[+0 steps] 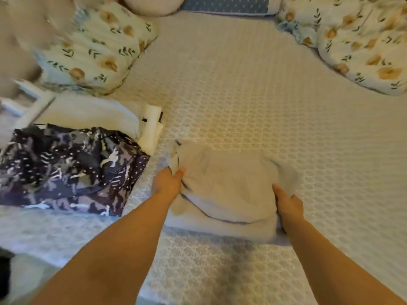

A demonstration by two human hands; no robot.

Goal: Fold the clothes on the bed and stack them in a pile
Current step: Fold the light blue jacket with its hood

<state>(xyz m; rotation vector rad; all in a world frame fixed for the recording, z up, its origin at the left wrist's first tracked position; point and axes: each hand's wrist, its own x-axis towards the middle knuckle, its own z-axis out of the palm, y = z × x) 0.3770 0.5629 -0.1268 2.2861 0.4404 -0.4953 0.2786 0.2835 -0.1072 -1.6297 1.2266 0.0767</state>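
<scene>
the folded grey garment (226,190) lies on the patterned bed cover (253,102), at 6 o'clock. the left hand (167,183) pinches its left edge, the right hand (288,205) grips its right edge. at 9 o'clock sits a dark printed folded garment (68,168).

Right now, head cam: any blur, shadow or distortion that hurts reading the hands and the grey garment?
Head view: warm dim light, soft throughout; motion smear worst at upper left, around the floral pillow. Left hand and right hand grip the grey garment, edges readable. Wide-angle bowing at borders; a shadow darkens the bedspread between the forearms.
</scene>
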